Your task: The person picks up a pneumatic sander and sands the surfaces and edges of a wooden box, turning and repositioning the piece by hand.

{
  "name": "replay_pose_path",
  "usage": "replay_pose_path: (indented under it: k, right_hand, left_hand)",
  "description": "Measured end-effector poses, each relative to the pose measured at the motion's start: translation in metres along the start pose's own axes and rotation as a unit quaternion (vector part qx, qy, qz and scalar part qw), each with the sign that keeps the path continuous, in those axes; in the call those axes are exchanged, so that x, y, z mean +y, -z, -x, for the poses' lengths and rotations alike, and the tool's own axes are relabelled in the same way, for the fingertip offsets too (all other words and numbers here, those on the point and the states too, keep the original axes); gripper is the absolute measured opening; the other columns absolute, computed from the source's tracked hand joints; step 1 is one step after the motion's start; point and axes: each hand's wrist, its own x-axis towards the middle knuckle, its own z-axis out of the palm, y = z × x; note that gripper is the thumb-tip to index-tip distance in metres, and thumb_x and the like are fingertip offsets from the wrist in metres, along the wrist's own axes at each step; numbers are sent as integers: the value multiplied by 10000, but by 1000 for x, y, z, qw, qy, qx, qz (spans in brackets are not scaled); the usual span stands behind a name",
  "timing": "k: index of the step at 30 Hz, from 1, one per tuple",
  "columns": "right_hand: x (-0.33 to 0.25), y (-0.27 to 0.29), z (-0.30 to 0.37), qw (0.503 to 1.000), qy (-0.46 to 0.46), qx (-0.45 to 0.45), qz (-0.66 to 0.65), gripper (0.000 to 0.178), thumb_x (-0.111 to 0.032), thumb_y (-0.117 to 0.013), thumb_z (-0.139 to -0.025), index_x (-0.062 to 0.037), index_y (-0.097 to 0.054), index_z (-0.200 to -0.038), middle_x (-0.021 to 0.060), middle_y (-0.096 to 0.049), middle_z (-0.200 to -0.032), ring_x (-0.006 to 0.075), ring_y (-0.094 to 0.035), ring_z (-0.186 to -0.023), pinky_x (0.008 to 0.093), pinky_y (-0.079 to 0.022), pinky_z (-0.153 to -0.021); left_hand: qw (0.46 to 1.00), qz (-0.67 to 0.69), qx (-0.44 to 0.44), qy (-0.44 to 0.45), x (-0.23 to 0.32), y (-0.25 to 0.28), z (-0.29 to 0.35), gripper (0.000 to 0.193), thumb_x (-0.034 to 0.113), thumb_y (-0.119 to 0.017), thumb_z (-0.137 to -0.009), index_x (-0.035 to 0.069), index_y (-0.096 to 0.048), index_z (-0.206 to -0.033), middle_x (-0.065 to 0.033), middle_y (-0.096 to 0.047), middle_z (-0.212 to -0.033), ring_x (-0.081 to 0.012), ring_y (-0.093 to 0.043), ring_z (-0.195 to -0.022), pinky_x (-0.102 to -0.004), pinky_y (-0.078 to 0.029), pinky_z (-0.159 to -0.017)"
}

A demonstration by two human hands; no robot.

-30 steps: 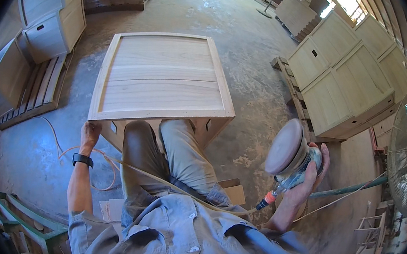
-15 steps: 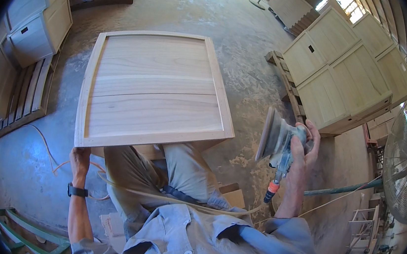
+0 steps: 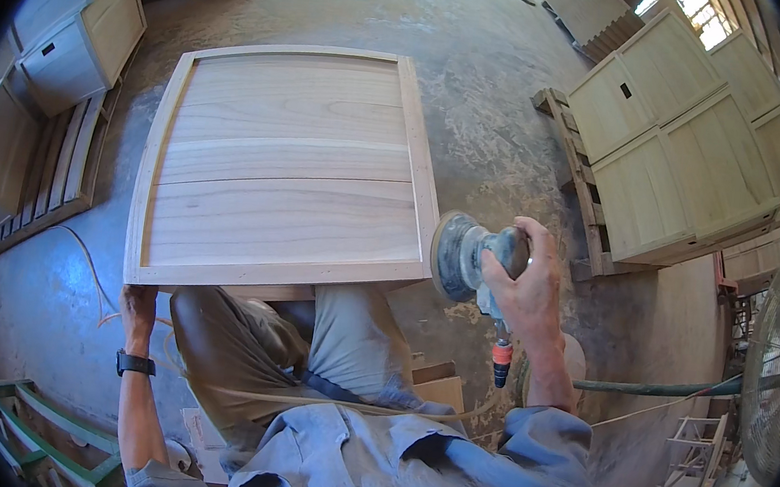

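A pale wooden cabinet (image 3: 295, 153) with a framed panel face up stands before my knees. My left hand (image 3: 138, 307) is closed at its near left corner, the fingers partly hidden beneath the edge. In my right hand (image 3: 536, 297) is an air-powered orbital sander (image 3: 471, 257), its palm grip wrapped by my fingers. The sander is tilted, with its round pad facing the cabinet's right edge near the front corner. Whether pad and wood touch I cannot tell. An orange and black hose fitting (image 3: 501, 362) hangs below the sander.
Wooden cabinets (image 3: 671, 149) are stacked on a pallet (image 3: 575, 158) at right, with more cabinets (image 3: 67, 57) on a pallet at left. A large fan (image 3: 777, 360) stands far right. An air hose (image 3: 241, 393) crosses my lap. A green frame (image 3: 56, 437) lies lower left.
My right hand has brought the sander left, close to the cabinet's right edge, and its pad has turned. The left hand keeps its place at the corner. The view has shifted slightly.
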Motion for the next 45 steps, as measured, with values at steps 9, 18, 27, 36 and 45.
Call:
replay_pose_path:
  k: [9, 18, 27, 36, 45]
  right_hand:
    - [3, -21, -11, 988, 16, -69, 137, 671, -289, -747, -816, -29, -434, -1350, 212, -508, -1272, 390, -619, -1094, 453, -531, -903]
    - [-9, -41, -26, 971, 39, -91, 216, 632, -250, -755, -805, -67, -470, -1338, 178, -508, -1230, 379, -624, -1041, 456, -560, -821]
    - [-41, -63, -34, 960, 101, -129, 228, 557, -212, -744, -794, -141, -493, -1286, 161, -482, -1219, 375, -607, -939, 464, -574, -718]
    - [-28, -64, -19, 960, 42, -106, 256, 417, -189, -714, -814, -108, -541, -1184, 151, -492, -1201, 377, -547, -1055, 478, -535, -811]
    - [-34, -71, -34, 958, 39, -109, 263, 274, -197, -710, -827, -117, -594, -1061, 136, -510, -1127, 347, -547, -1002, 453, -517, -774]
  left_hand:
    - [997, -76, -29, 13, 13, -3, 20, 243, 131, -634, -917, -45, -665, -1081, -224, -721, -948, -325, -711, -869, -408, -521, -733]
    - [986, -29, -164, 19, 19, 38, 28, 318, 118, -590, -952, -46, -592, -1225, -202, -698, -1095, -267, -665, -1001, -396, -509, -823]
    - [998, 42, -4, -40, 108, 122, -78, 433, 141, -455, -1054, 79, -432, -1481, -169, -520, -1442, -277, -501, -1339, -403, -379, -1135]
    - [977, 19, -20, -212, 289, -44, -124, 325, 140, -559, -996, 53, -625, -1302, -152, -652, -1292, -260, -616, -1210, -378, -485, -1034]
    - [958, -40, -10, -285, 272, -138, -136, 315, 67, -611, -940, 6, -617, -1250, -179, -569, -1373, -329, -539, -1283, -384, -450, -1048]
